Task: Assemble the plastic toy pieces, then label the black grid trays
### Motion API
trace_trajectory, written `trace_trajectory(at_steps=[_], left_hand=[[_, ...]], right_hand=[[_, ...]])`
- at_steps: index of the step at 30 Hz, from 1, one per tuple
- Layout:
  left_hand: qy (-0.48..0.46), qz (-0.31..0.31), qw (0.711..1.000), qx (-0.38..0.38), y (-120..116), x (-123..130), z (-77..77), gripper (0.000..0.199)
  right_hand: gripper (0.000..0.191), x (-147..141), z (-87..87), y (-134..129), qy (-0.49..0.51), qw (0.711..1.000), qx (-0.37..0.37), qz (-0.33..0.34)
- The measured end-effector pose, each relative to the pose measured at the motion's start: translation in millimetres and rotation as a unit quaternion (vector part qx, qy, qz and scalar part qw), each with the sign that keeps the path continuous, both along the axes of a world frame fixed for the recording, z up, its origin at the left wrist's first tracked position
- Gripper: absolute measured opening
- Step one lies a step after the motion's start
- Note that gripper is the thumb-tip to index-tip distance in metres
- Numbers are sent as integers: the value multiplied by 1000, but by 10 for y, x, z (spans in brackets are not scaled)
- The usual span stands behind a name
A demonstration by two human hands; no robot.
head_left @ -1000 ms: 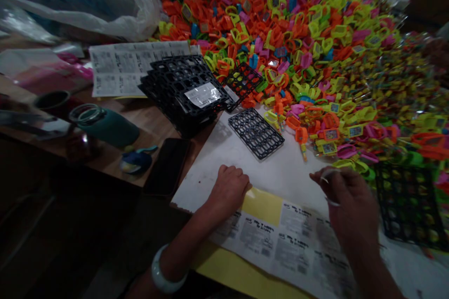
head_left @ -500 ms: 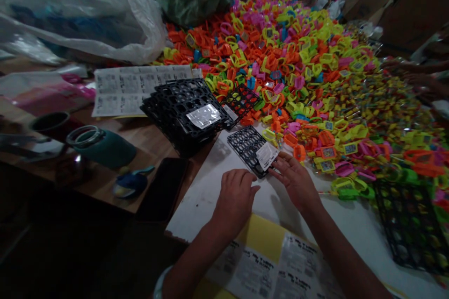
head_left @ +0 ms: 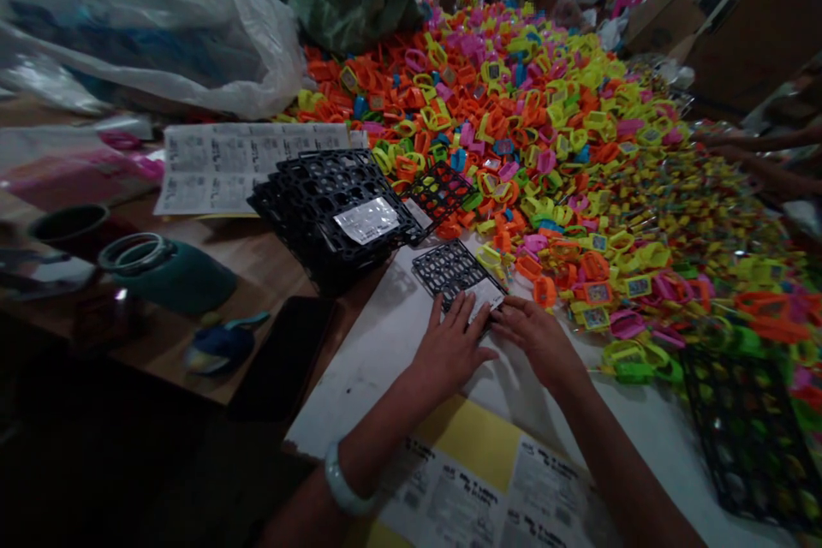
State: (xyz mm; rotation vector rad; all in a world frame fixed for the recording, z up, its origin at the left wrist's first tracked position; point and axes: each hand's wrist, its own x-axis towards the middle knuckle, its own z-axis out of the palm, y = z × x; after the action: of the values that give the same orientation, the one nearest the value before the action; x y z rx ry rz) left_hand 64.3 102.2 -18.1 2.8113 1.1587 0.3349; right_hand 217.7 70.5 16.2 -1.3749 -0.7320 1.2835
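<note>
A black plastic grid tray (head_left: 443, 268) lies on the white board (head_left: 360, 360), with a white printed label (head_left: 486, 294) across its near end. My left hand (head_left: 449, 344) rests on that label, fingers spread and palm down. At the tray's right near corner is my right hand (head_left: 534, 336), its fingers stretched toward the label's edge. A sheet of printed labels on yellow backing (head_left: 488, 424) lies under my forearms. To the left, several black grid trays are stacked (head_left: 334, 223), the top one bearing a white label (head_left: 366, 220).
A big heap of colourful plastic toy watches (head_left: 514, 120) spreads behind and right. Another black tray (head_left: 748, 437) lies at the right. At left are a teal jar (head_left: 183, 278), a phone (head_left: 282, 355), a label sheet (head_left: 211, 167) and a plastic bag (head_left: 257, 43). Another person's arms (head_left: 764, 154) show at far right.
My left hand has moved forward and flattened onto the label, with its fingers spread. My right hand stays by the tray's corner. The view has shifted slightly.
</note>
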Motion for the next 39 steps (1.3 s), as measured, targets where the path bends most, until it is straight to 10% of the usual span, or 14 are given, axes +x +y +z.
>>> trace_trajectory(at_steps=[4, 10, 13, 18, 22, 26, 32, 36, 39], left_hand=[[6, -1, 1000, -13, -35, 13, 33, 72], [-17, -6, 1000, -13, -35, -17, -12, 67], [-29, 4, 1000, -3, -43, -50, -66, 67], [-21, 6, 999, -26, -27, -67, -107, 62], [-40, 37, 997, -62, 3, -99, -92, 71], [-99, 61, 990, -77, -45, -168, -26, 80], [-210, 128, 965, -94, -213, -278, 213, 50], [-159, -8, 967, -197, -362, -278, 377, 25], [-105, -104, 965, -217, -515, -228, 409, 28]], right_hand=[[61, 63, -65, 13, -352, 926, 97, -92], [36, 21, -263, -45, -583, 779, 190, 133], [32, 32, -401, -29, -571, 802, 153, 82], [47, 86, -427, 114, -361, 924, 93, -89], [46, 83, -269, 150, -213, 976, 6, -52], [37, 56, -2, 54, -148, 989, 25, 2], [30, 65, 454, 487, -201, 955, 173, -134], [38, 62, 551, 1016, -143, 960, 216, -107], [39, 58, 593, 947, -195, 952, 228, -61]])
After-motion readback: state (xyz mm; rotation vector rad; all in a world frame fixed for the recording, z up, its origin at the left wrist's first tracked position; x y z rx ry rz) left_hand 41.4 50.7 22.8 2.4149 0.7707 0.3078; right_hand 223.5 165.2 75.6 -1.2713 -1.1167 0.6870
